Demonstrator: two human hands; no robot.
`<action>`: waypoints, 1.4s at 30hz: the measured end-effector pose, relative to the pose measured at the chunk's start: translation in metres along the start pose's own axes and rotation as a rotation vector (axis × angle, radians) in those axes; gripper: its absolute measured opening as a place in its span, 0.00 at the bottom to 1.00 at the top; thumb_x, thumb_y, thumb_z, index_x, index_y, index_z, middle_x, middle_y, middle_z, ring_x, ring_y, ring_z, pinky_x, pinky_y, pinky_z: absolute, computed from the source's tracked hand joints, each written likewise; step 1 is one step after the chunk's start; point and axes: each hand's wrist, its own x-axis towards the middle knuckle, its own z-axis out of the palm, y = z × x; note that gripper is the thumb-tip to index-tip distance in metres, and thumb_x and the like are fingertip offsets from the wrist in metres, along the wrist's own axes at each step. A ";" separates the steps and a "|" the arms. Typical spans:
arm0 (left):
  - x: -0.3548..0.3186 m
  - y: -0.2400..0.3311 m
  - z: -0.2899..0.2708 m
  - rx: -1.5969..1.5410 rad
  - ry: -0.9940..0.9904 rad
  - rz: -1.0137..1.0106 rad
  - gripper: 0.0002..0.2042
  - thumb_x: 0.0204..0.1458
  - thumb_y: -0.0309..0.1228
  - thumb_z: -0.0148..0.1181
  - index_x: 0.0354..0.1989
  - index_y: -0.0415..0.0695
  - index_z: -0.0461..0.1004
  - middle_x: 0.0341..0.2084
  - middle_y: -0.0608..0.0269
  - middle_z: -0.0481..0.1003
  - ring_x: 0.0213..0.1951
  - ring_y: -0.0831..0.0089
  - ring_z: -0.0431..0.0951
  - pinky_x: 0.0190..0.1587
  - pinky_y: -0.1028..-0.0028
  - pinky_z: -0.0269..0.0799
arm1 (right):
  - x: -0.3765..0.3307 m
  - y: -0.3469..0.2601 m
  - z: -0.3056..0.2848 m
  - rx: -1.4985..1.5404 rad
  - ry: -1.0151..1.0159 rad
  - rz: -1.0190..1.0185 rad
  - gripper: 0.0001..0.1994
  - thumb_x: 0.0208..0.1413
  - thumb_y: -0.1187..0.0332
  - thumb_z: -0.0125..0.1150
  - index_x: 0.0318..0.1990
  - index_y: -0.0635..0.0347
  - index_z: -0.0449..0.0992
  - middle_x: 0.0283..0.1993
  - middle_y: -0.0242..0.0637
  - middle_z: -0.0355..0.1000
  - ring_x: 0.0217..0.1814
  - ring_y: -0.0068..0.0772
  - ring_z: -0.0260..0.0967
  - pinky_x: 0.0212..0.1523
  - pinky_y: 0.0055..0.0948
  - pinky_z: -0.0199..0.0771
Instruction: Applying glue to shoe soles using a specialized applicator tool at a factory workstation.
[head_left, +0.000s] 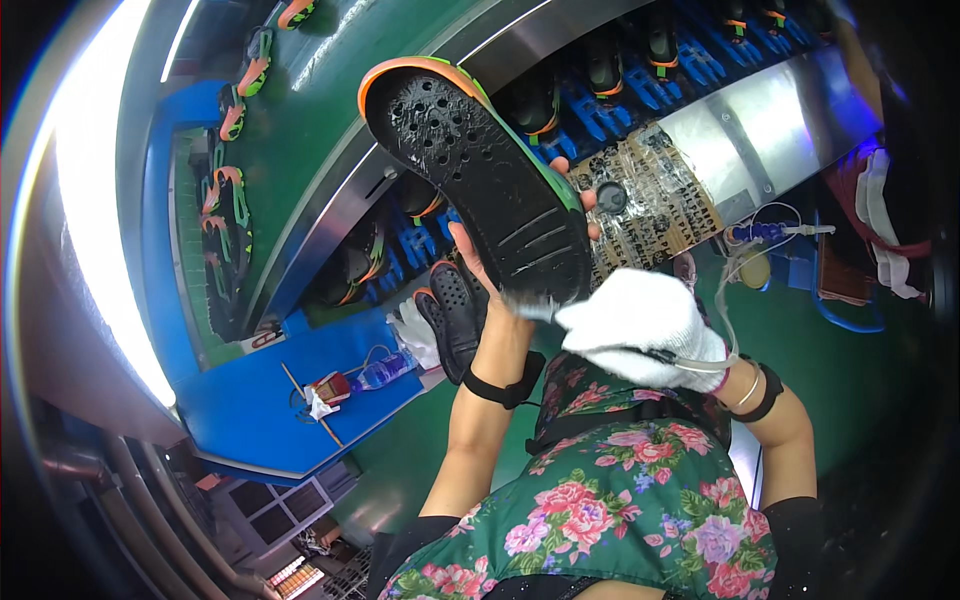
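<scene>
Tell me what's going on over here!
A person's bare left hand holds up a black shoe sole with orange and green edges. The white-gloved right hand holds a small brush at the sole's near end. The sole looks shiny in patches. More orange-and-green pieces lie on the green surface beyond.

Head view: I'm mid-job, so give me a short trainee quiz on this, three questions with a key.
1. Which hand wears the white glove?
2. True or false: the brush is at the end of the black sole that has the round holes.
3. Fill in: the bottle lies on a ____ table.

Key:
1. The right hand; the left hand is bare and holds the sole.
2. False: it is at the opposite end, by the slanted lines.
3. Blue.
</scene>
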 end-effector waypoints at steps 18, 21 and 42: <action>-0.011 0.017 0.005 0.083 0.031 -0.251 0.49 0.56 0.61 0.57 0.79 0.43 0.50 0.72 0.34 0.57 0.58 0.28 0.73 0.59 0.41 0.76 | 0.008 0.001 -0.021 0.063 -0.105 0.079 0.11 0.53 0.74 0.72 0.45 0.57 0.87 0.47 0.38 0.85 0.42 0.37 0.81 0.44 0.33 0.81; -0.014 0.025 0.003 0.099 0.172 -0.366 0.45 0.57 0.56 0.54 0.76 0.36 0.55 0.65 0.31 0.66 0.58 0.28 0.75 0.60 0.41 0.76 | -0.004 -0.001 -0.016 -0.073 -0.211 -0.037 0.17 0.51 0.75 0.69 0.51 0.58 0.84 0.50 0.42 0.83 0.43 0.41 0.80 0.42 0.36 0.82; -0.025 0.053 -0.016 -0.049 0.272 -0.504 0.30 0.59 0.40 0.56 0.65 0.29 0.69 0.56 0.37 0.77 0.53 0.50 0.83 0.60 0.53 0.79 | 0.003 -0.013 -0.007 0.087 -0.127 0.085 0.12 0.47 0.74 0.76 0.41 0.51 0.88 0.43 0.35 0.85 0.40 0.35 0.82 0.40 0.32 0.81</action>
